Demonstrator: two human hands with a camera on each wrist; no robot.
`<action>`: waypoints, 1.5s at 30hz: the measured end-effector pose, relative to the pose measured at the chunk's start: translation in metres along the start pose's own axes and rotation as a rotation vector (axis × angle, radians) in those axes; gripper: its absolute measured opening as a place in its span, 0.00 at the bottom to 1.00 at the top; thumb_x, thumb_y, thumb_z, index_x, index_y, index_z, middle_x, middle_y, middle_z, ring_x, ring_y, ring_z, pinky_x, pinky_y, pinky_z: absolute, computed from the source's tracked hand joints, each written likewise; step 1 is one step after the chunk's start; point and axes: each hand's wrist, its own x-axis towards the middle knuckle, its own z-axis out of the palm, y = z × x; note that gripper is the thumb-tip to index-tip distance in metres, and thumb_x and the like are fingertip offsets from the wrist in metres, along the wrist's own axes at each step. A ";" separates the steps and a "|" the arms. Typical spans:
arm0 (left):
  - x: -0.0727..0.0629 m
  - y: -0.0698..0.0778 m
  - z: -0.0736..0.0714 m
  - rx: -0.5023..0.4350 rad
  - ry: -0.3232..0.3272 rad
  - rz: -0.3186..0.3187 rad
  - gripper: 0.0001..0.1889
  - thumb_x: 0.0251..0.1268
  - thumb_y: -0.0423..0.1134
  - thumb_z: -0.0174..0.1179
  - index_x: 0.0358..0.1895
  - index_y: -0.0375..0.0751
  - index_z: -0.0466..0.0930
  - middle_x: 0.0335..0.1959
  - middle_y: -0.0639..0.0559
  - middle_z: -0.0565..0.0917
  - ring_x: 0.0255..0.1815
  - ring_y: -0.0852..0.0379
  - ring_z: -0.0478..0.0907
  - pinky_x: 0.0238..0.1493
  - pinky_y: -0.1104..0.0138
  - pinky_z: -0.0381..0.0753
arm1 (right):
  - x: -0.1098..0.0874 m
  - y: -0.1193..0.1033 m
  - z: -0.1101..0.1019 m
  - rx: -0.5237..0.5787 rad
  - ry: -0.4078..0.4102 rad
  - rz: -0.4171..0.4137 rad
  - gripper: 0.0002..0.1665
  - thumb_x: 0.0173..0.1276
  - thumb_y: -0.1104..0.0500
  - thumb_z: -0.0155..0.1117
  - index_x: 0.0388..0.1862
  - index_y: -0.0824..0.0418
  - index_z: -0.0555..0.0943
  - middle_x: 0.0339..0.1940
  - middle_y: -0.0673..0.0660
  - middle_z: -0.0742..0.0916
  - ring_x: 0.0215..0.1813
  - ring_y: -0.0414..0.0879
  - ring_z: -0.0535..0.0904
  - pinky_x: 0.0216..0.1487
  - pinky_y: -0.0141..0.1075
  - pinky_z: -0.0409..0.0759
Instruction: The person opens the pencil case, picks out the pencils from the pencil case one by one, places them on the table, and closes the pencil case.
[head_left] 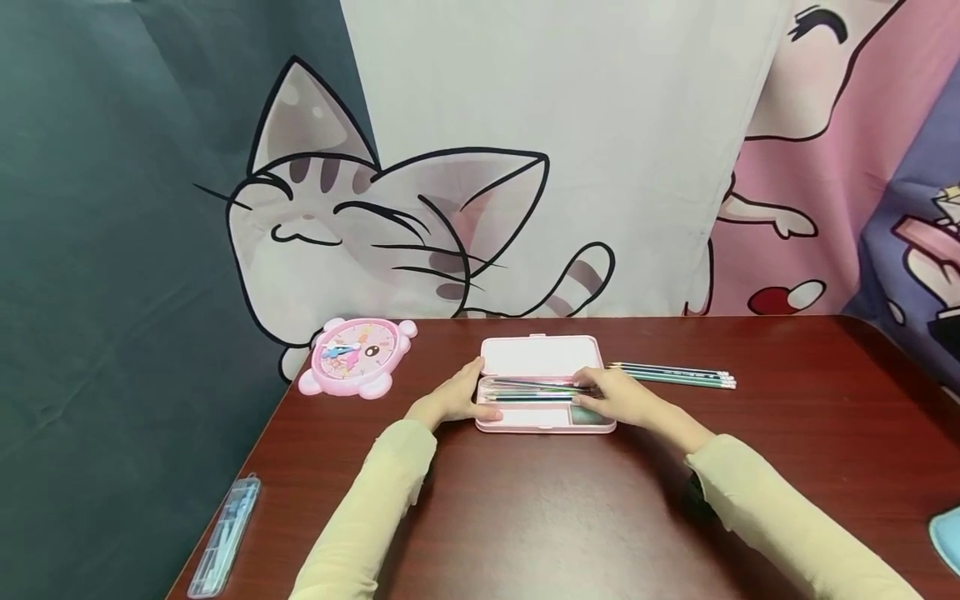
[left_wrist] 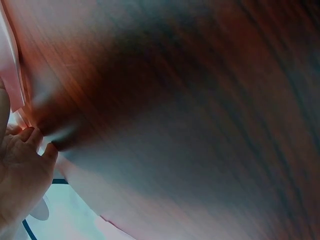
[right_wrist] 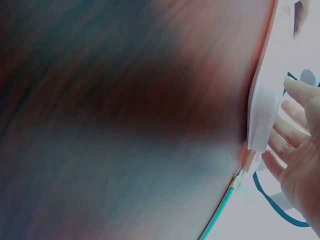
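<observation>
A pink pencil case (head_left: 525, 417) lies on the table with its lid (head_left: 540, 357) raised behind it. Several pencils (head_left: 525, 397) rest lengthwise in its long compartment. My left hand (head_left: 453, 396) grips the case's left end, thumb over the front corner, fingers along the side. At the right end, my right hand (head_left: 618, 396) reaches in with thumb and fingers around the pencils' ends; its fingertips are partly hidden. In the right wrist view the right hand (right_wrist: 300, 150) shows beside the case wall (right_wrist: 265, 110). The left wrist view shows the left hand (left_wrist: 25, 170) at its edge.
Several green pencils (head_left: 675, 375) lie right of the case. A pink animal-shaped clock (head_left: 356, 358) is at the back left. A clear, narrow plastic box (head_left: 225, 537) lies by the left edge, and a light blue object (head_left: 947, 537) at the right. A cartoon cloth (head_left: 600, 108) hangs behind the table.
</observation>
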 end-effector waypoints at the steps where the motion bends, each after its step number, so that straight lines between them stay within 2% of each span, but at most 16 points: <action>1: 0.000 0.000 0.000 0.003 -0.001 -0.003 0.54 0.48 0.54 0.67 0.72 0.35 0.42 0.74 0.41 0.48 0.74 0.47 0.47 0.72 0.56 0.52 | 0.000 -0.001 0.001 0.007 -0.001 -0.002 0.16 0.60 0.59 0.64 0.45 0.64 0.78 0.37 0.58 0.87 0.41 0.48 0.83 0.46 0.46 0.75; 5: -0.001 0.000 0.001 -0.001 0.000 -0.010 0.55 0.47 0.54 0.67 0.72 0.35 0.42 0.73 0.41 0.48 0.74 0.47 0.48 0.71 0.55 0.52 | 0.002 -0.002 0.003 0.007 0.021 0.005 0.13 0.58 0.61 0.65 0.41 0.64 0.80 0.33 0.56 0.86 0.35 0.45 0.82 0.40 0.41 0.78; 10: 0.001 0.001 0.005 -0.004 0.001 0.007 0.54 0.48 0.53 0.67 0.71 0.34 0.42 0.73 0.40 0.48 0.74 0.47 0.47 0.71 0.56 0.52 | 0.000 -0.002 0.006 -0.051 0.078 -0.023 0.07 0.58 0.62 0.64 0.36 0.63 0.83 0.29 0.52 0.83 0.31 0.41 0.77 0.35 0.36 0.67; 11: 0.002 0.001 0.005 -0.004 0.001 0.011 0.54 0.48 0.53 0.67 0.71 0.34 0.42 0.73 0.40 0.48 0.74 0.47 0.47 0.71 0.56 0.52 | -0.001 -0.001 0.007 -0.047 0.092 -0.025 0.07 0.59 0.62 0.64 0.36 0.63 0.83 0.29 0.52 0.83 0.32 0.41 0.78 0.35 0.35 0.68; 16: 0.003 0.001 0.005 -0.002 -0.001 0.018 0.54 0.48 0.53 0.67 0.71 0.33 0.42 0.73 0.40 0.48 0.74 0.47 0.48 0.71 0.56 0.52 | -0.005 0.002 0.006 0.066 0.142 0.035 0.07 0.61 0.64 0.61 0.38 0.64 0.82 0.35 0.56 0.85 0.39 0.46 0.80 0.40 0.40 0.77; 19: 0.003 0.001 0.003 -0.007 -0.005 0.011 0.54 0.48 0.53 0.67 0.71 0.33 0.42 0.73 0.40 0.48 0.74 0.47 0.47 0.72 0.57 0.51 | -0.008 0.004 0.003 0.128 0.159 0.088 0.08 0.62 0.65 0.60 0.40 0.64 0.81 0.37 0.58 0.85 0.40 0.47 0.79 0.42 0.41 0.78; 24: 0.002 -0.002 0.001 -0.025 -0.006 0.003 0.55 0.47 0.52 0.68 0.71 0.34 0.41 0.73 0.40 0.48 0.74 0.47 0.47 0.72 0.57 0.51 | -0.015 0.010 -0.006 0.152 0.186 0.125 0.08 0.62 0.64 0.60 0.40 0.65 0.80 0.38 0.58 0.85 0.40 0.47 0.78 0.43 0.41 0.79; 31: 0.002 -0.004 0.000 -0.010 -0.001 0.018 0.54 0.48 0.51 0.68 0.71 0.31 0.42 0.73 0.38 0.48 0.74 0.46 0.47 0.72 0.56 0.51 | -0.035 0.025 -0.023 0.178 0.215 0.216 0.10 0.64 0.60 0.60 0.43 0.61 0.80 0.42 0.58 0.85 0.41 0.44 0.77 0.41 0.33 0.77; 37: 0.002 -0.003 0.000 -0.019 -0.003 0.015 0.54 0.47 0.51 0.68 0.71 0.32 0.42 0.73 0.38 0.48 0.74 0.46 0.47 0.72 0.56 0.50 | -0.055 0.043 -0.041 0.150 0.254 0.261 0.11 0.64 0.61 0.60 0.43 0.63 0.80 0.36 0.58 0.84 0.31 0.37 0.72 0.30 0.27 0.69; 41: 0.002 -0.002 0.000 -0.035 -0.001 0.014 0.54 0.47 0.50 0.68 0.71 0.31 0.42 0.73 0.38 0.48 0.74 0.45 0.47 0.72 0.56 0.50 | -0.070 0.052 -0.053 0.128 0.275 0.286 0.10 0.63 0.61 0.60 0.43 0.62 0.80 0.33 0.57 0.84 0.29 0.34 0.71 0.28 0.26 0.69; 45: 0.003 0.000 0.001 -0.018 0.005 0.041 0.54 0.48 0.49 0.68 0.70 0.29 0.42 0.72 0.36 0.48 0.74 0.45 0.47 0.72 0.56 0.50 | -0.086 0.064 -0.062 0.097 0.300 0.301 0.10 0.64 0.61 0.59 0.42 0.62 0.80 0.32 0.57 0.84 0.29 0.31 0.70 0.27 0.25 0.68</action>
